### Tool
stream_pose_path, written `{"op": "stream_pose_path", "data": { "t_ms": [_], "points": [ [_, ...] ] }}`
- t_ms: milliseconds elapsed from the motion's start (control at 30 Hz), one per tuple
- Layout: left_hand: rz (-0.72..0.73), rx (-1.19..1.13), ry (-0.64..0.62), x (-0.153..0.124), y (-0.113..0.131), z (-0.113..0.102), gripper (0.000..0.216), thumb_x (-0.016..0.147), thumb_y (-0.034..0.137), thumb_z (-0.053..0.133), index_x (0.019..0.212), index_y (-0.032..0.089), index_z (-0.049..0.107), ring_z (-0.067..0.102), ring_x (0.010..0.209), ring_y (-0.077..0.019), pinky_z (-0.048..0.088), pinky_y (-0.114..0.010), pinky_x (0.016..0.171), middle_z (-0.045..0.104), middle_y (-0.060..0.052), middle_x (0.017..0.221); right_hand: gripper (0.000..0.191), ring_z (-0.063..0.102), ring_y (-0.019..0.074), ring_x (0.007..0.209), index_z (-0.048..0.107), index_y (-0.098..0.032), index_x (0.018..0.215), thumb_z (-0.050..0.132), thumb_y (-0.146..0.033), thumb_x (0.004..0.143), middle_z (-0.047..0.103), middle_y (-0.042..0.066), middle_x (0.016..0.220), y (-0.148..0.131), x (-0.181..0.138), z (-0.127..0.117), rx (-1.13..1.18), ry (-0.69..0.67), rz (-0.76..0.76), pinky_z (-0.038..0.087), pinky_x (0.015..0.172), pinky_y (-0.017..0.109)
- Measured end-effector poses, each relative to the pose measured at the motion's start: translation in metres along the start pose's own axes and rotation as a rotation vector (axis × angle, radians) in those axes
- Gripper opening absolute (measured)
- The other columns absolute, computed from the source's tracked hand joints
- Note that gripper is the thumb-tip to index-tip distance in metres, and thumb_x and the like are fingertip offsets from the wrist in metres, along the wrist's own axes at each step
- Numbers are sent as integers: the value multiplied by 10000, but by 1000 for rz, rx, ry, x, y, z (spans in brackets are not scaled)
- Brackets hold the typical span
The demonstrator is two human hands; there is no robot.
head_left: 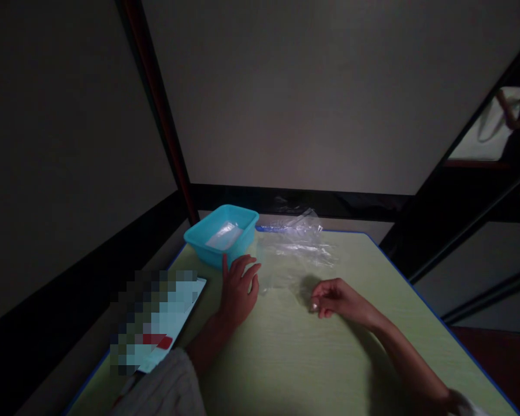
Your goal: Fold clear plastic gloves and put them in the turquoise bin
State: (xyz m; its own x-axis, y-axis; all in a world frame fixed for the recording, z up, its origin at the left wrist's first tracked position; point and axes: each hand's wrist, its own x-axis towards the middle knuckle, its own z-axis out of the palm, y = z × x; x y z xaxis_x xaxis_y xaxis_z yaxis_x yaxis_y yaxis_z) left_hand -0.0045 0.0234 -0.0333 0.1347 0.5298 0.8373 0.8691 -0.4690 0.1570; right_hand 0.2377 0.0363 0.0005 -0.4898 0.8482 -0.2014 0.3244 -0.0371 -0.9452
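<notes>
My left hand lies flat on the pale green table, fingers spread, its fingertips almost touching the near wall of a turquoise plastic tub. The tub holds something pale and clear. My right hand rests on the table with fingers curled in a loose pinch; a tiny pale thing shows at the fingertips, too small to name. A crumpled clear plastic bag lies between and beyond both hands, near the table's far edge.
A flat card or sheet with a red patch lies at the table's left edge. Dark frame bars and grey walls rise behind the table. The blue-trimmed right edge drops to a dark floor.
</notes>
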Motion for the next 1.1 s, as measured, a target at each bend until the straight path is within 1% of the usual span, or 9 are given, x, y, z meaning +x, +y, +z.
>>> {"op": "stream_pose_path", "data": {
  "t_ms": [133, 267, 333, 400, 500, 567, 633, 867, 1100],
  "points": [
    [-5, -127, -86, -5, 4, 0, 205, 775, 71, 452, 875, 188, 588, 585, 896, -178, 342, -468, 1000, 620, -40, 886, 299, 585, 83, 472, 605, -132, 630, 682, -421, 642, 631, -2, 588, 1, -6, 1, 16, -188, 85, 441, 465, 195],
    [-20, -204, -324, -8, 13, 2, 216, 729, 121, 541, 924, 193, 602, 579, 917, -200, 443, -396, 900, 625, -55, 950, 318, 592, 64, 512, 623, -146, 710, 659, -460, 679, 644, -11, 658, -2, -12, 4, 50, -421, 119, 441, 508, 181],
    [-52, -233, -452, -10, 17, 3, 287, 700, 155, 601, 984, 196, 597, 569, 959, -220, 462, -382, 868, 617, -68, 1019, 340, 560, 64, 470, 597, -152, 714, 649, -486, 679, 620, -24, 622, -1, -13, 5, 49, -445, 106, 442, 488, 193],
    [-105, -288, -529, -10, 19, 4, 335, 679, 168, 636, 1009, 199, 593, 560, 985, -231, 462, -380, 868, 608, -74, 1055, 348, 495, 69, 412, 559, -159, 682, 605, -503, 713, 546, -48, 530, 0, -11, 7, -18, -325, 37, 416, 434, 201],
    [-179, -384, -556, -11, 19, 5, 265, 685, 139, 627, 943, 195, 611, 569, 959, -221, 461, -365, 861, 616, -71, 1015, 311, 512, 117, 491, 556, -161, 705, 500, -450, 804, 529, -17, 568, 3, -6, 8, -256, 79, -171, 422, 459, 239],
    [-199, -431, -557, -10, 18, 6, 165, 706, 109, 590, 844, 195, 620, 579, 912, -199, 469, -336, 830, 623, -56, 950, 251, 578, 176, 666, 584, -153, 805, 474, -377, 829, 599, 46, 736, 6, -3, 8, -438, 301, -285, 475, 593, 300],
    [-216, -477, -556, -10, 18, 6, 125, 724, 86, 546, 732, 195, 607, 581, 863, -181, 469, -314, 799, 624, -41, 877, 218, 587, 226, 850, 588, -152, 921, 480, -316, 826, 622, 97, 913, 12, 1, 9, -567, 390, -345, 476, 759, 375],
    [-414, -727, -489, -8, 23, 5, 107, 776, 160, 472, 698, 189, 541, 591, 770, -171, 462, -305, 736, 632, -38, 776, 399, 480, 267, 1128, 503, -150, 1155, 485, -149, 757, 555, 144, 1174, 24, 6, 12, -628, 226, -432, 363, 964, 478],
    [-788, -1059, -417, 3, 29, 1, 326, 739, 490, 527, 661, 197, 407, 535, 487, -102, 458, -216, 477, 504, 51, 558, 492, 469, 257, 1154, 496, -179, 1161, 630, -216, 689, 529, 111, 1226, 8, -3, 16, -312, 32, -423, 331, 993, 461]
  ]
}}
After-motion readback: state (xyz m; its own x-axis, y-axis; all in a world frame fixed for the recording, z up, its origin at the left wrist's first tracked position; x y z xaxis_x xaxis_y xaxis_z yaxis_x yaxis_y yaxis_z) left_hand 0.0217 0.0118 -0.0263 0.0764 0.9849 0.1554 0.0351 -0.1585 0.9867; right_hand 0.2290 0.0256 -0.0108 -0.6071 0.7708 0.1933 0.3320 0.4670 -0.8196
